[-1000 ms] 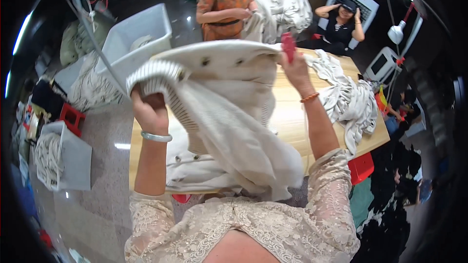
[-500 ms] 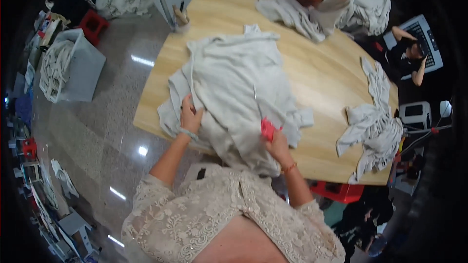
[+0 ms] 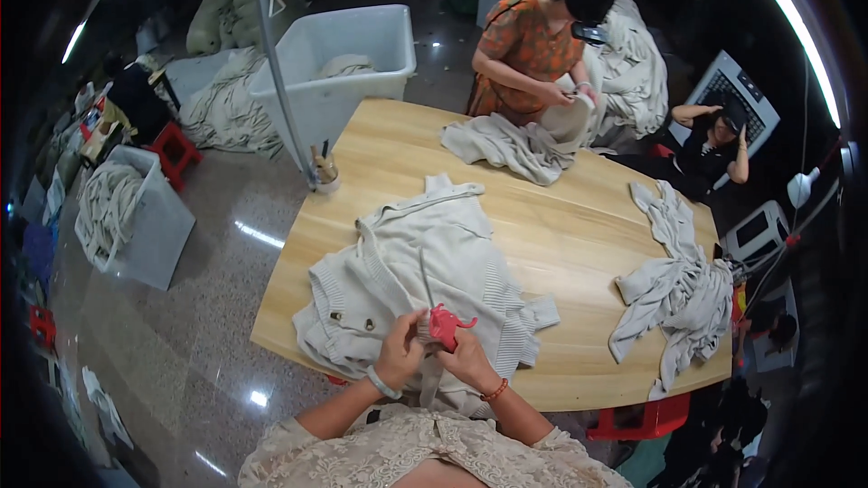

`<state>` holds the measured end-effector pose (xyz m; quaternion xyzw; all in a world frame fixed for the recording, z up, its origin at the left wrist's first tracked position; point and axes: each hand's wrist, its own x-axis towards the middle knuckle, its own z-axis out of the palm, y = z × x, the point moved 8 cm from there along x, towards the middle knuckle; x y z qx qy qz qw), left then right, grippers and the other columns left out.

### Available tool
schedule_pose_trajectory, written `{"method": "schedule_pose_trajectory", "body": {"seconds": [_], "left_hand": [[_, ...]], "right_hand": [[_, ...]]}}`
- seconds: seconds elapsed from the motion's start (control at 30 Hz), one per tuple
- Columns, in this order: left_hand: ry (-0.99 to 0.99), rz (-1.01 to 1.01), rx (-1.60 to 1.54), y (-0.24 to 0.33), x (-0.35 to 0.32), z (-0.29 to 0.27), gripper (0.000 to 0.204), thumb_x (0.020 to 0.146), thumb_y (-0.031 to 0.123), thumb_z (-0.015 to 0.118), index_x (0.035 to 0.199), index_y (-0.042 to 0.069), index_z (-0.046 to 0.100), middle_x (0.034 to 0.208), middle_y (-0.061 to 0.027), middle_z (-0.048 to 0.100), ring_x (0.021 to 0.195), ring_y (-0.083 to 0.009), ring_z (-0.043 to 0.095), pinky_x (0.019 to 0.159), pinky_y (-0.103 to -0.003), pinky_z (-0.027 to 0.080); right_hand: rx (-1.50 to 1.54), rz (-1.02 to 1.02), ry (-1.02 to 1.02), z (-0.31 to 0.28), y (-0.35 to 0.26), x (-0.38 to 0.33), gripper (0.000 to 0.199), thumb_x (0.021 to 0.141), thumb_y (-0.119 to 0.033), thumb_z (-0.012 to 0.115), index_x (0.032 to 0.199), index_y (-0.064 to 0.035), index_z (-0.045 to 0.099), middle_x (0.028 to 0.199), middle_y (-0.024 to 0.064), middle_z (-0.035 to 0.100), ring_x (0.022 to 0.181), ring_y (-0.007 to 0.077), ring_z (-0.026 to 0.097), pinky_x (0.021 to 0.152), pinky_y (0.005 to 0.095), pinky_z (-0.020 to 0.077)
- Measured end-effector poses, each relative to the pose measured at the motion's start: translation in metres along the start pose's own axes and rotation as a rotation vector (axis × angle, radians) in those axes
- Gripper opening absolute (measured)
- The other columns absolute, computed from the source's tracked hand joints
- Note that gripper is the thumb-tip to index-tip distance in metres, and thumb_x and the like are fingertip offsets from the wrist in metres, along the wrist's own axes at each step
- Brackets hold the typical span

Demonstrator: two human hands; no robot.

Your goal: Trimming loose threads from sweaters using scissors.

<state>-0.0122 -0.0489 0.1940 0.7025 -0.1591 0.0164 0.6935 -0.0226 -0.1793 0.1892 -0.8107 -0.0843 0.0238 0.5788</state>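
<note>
Trimming looked to be the step in hand: the right hand (image 3: 470, 360) gripped a small red pair of thread snips (image 3: 445, 325), fingers curled shut around the handle, while the left hand (image 3: 402, 350) pinched a fold of the cream knitted cardigan (image 3: 416, 280) between thumb and fingertips, just beside the snips' tip. The cardigan lay spread flat on the near edge of the pale wooden table (image 3: 561, 235), collar pointing away from the person, its hem hanging slightly over the table's rim below the wrists. The pinched bit of knit sat directly between the two hands, touching both; whether a loose thread stood up there was too small to tell. By my judgement, the next move called for keeping the fabric taut with the left fingers and bringing the blades close to the surface without catching the knit itself. Across the table another person (image 3: 542, 45) in an orange patterned top handled a second cream garment (image 3: 506, 146), and a third pale garment (image 3: 674, 298) lay crumpled near the table's right end. A white plastic bin (image 3: 334, 59) stood on the floor beyond the far corner
</note>
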Motion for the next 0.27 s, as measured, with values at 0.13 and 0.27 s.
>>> {"method": "schedule_pose_trajectory", "body": {"seconds": [0.13,0.27], "left_hand": [[-0.288,0.373,0.621,0.023,-0.012,0.006,0.054,0.068,-0.003,0.056,0.12,0.011,0.057,0.101,-0.0168,0.049,0.091,-0.0335,0.053,0.081,-0.04,0.045],[-0.365,0.753,0.887,0.05,-0.015,0.012,0.051,0.072,0.006,0.059,0.121,0.018,0.058,0.111,-0.0141,0.049,0.103,-0.0284,0.051,0.087,-0.042,0.043]], "right_hand": [[0.082,-0.019,-0.108,-0.007,-0.013,0.007,0.011,0.078,-0.009,0.061,0.086,-0.002,0.06,0.07,0.0009,0.055,0.067,0.0088,0.047,0.061,0.0279,0.0413],[0.107,0.09,-0.107,-0.02,0.0,0.0,0.013,0.077,-0.011,0.061,0.085,-0.0006,0.058,0.072,0.0052,0.058,0.065,0.014,0.047,0.061,0.0312,0.0414]]}}
